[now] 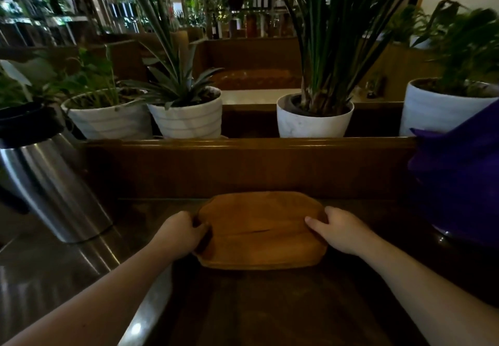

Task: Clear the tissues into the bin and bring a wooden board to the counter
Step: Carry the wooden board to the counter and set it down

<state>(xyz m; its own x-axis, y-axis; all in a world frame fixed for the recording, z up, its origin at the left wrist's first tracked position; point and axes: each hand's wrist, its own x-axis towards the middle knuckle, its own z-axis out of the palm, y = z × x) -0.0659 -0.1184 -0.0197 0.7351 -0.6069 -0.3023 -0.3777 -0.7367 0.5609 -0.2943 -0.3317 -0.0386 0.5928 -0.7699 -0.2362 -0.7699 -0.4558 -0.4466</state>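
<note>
Your left hand [181, 233] and right hand [339, 230] each clasp a short end of the wooden board [260, 230], fingers curled round its edges, on the dark counter [270, 305]. It looks stiff, solid (probably smooth-faced): keep gripping both ends.

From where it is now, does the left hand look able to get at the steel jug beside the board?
Probably yes. The left hand grips the wooden board at its left end, and the steel jug stands to its left with only bare counter between. It would have to release the board first.
</note>
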